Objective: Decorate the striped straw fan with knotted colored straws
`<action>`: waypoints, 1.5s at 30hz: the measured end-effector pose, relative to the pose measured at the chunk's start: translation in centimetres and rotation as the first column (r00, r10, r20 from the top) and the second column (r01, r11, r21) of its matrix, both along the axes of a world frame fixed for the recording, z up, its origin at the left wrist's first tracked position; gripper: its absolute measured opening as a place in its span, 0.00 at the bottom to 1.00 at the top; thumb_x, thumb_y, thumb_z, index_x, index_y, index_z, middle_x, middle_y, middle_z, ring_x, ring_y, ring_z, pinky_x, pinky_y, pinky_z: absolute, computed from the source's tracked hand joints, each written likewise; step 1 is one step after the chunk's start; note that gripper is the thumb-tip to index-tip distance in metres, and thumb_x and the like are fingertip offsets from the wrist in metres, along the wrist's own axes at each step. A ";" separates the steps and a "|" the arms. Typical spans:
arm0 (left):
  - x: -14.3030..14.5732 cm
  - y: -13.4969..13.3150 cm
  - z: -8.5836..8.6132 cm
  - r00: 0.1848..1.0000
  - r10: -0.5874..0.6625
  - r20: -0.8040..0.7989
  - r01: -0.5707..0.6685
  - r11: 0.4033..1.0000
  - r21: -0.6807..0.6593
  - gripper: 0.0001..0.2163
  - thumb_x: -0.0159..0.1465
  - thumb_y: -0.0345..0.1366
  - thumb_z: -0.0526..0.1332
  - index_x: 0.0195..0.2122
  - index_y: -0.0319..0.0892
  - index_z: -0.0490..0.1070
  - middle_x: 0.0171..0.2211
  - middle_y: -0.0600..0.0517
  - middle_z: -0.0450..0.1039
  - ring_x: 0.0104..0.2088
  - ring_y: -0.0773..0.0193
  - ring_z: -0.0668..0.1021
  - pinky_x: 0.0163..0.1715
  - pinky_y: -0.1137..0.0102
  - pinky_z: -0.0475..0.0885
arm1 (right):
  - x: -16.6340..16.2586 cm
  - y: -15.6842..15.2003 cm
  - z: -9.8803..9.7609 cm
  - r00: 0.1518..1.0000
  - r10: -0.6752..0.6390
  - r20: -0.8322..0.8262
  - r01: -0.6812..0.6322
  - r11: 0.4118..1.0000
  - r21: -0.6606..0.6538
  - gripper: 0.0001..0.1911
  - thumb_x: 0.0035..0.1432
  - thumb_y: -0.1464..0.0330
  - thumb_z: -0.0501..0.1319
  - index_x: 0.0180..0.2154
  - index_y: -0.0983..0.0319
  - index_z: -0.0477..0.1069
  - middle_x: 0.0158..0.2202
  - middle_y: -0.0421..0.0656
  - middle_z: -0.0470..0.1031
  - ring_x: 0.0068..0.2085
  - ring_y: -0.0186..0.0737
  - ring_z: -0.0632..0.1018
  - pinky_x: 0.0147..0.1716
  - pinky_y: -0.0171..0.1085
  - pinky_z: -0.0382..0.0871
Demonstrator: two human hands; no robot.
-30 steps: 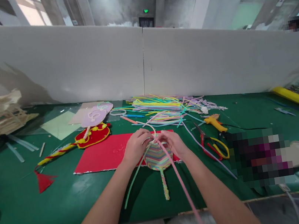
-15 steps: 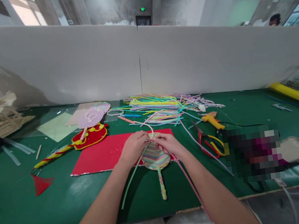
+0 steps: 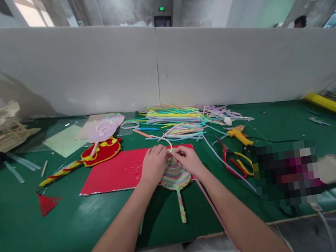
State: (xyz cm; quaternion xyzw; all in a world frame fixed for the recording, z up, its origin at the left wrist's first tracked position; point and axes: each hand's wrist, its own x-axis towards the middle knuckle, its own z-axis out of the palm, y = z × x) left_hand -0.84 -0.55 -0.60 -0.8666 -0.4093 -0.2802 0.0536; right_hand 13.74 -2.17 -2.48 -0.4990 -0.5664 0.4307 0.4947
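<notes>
Apparently the striped fan (image 3: 176,178) is well advanced: its round face is covered in close bands of pastel strand, and its handle (image 3: 182,208) looks wrapped down to the tip. The top edge seems to be the unfinished part, with loose ends not yet trimmed or tucked away. The fan lies face up, handle towards the person, its upper part over the red board (image 3: 112,174) and its lower part over the green worktop (image 3: 77,236).

Both hands meet at that top edge. The left hand (image 3: 155,161) and the right hand (image 3: 188,158) have their fingertips pinched together, almost touching each other, and seem clamped on the strand ends there; which strand each one grips is hidden. A cream strand (image 3: 166,140) curves up behind the fingers, a pink strand (image 3: 211,203) runs from below the right hand along the forearm, and a bit of green strand (image 3: 141,226) shows beside the left forearm.

Beyond the board lies a heap of coloured strands (image 3: 174,116). To the left, a red fan (image 3: 105,153) with a twisted handle and a tassel (image 3: 47,204) looks complete, just beside a lilac fan (image 3: 102,129). Pliers (image 3: 230,163) and a yellow glue gun (image 3: 239,136) rest to the right.

No writing is legible: the lit green sign (image 3: 162,8) on the far wall is too small to read.
</notes>
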 end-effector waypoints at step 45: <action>0.1 0.4 -0.8 0.730 0.175 0.661 0.290 0.797 -0.530 0.08 0.58 0.36 0.52 0.29 0.38 0.66 0.26 0.52 0.69 0.29 0.66 0.72 0.31 0.72 0.67 | -0.5 -0.8 1.3 1.000 0.000 0.000 0.000 0.996 0.086 0.13 0.52 0.58 0.56 0.27 0.61 0.67 0.21 0.39 0.67 0.24 0.34 0.69 0.24 0.32 0.64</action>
